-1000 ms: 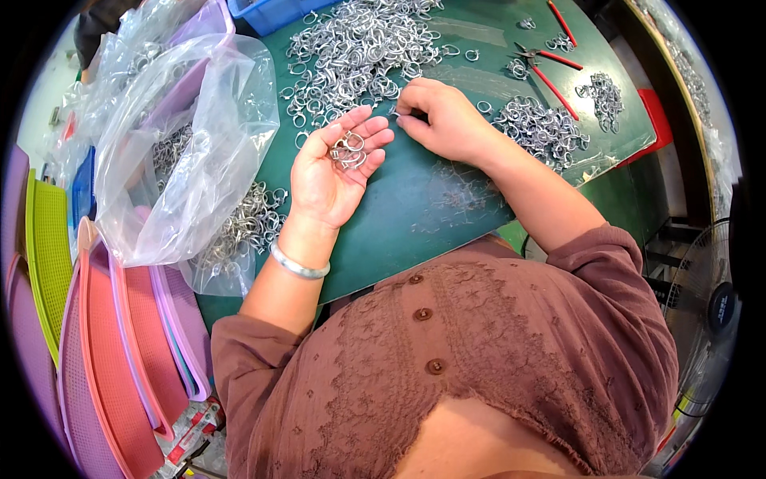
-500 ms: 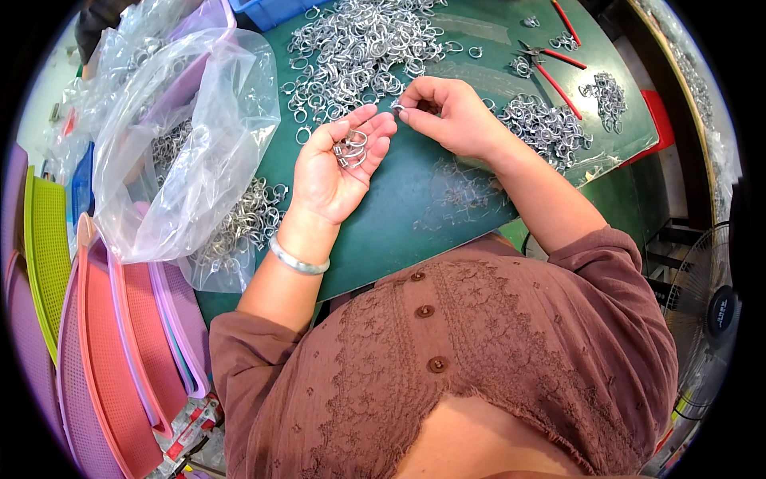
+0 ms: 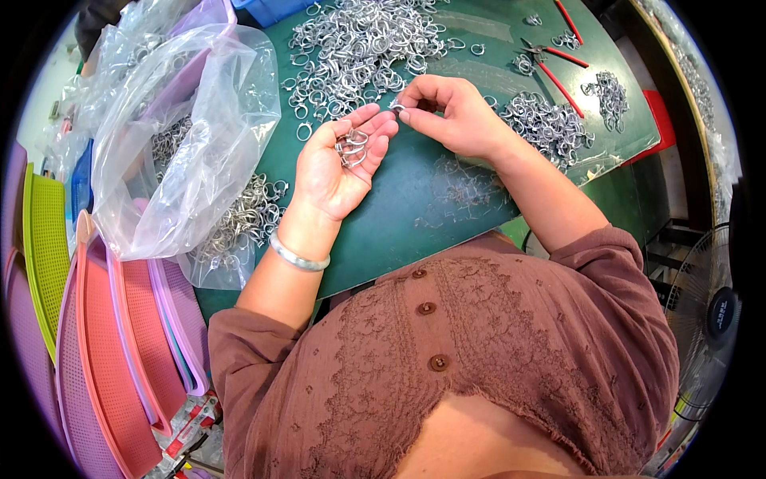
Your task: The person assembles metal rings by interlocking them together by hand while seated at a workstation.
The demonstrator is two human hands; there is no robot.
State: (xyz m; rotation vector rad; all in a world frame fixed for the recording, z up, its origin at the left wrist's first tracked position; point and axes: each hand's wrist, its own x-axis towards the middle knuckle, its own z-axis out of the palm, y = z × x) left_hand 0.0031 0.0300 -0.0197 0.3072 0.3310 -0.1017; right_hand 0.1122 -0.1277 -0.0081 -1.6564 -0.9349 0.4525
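- We see a single ring (image 3: pixel 396 106) at the right hand's fingertips, just off the tips of the left hand's fingers; whether it touches them, we cannot tell.
- The right hand (image 3: pixel 453 120) is pinched on that ring, thumb against forefinger with next to no gap, its other fingers curled in.
- At seven to eight o'clock from that pinch, we find several silvery rings (image 3: pixel 351 148) lying loose on the left hand's fingers and palm.
- The left hand (image 3: pixel 329 176) is turned palm up, half cupped, fingers slightly bent and not closed over its load; we note a bangle (image 3: pixel 299 254) on its wrist.
- At eleven o'clock from the pinch, we see the big heap (image 3: pixel 359 52) spread over the green table (image 3: pixel 391 227).
- A smaller heap (image 3: pixel 546 126) lies at three o'clock from the right hand; red-handled pliers (image 3: pixel 538 53) rest at two.
- At nine o'clock from the left hand, we see a clear bag (image 3: pixel 191 211), with more rings (image 3: pixel 254 209) at eight.
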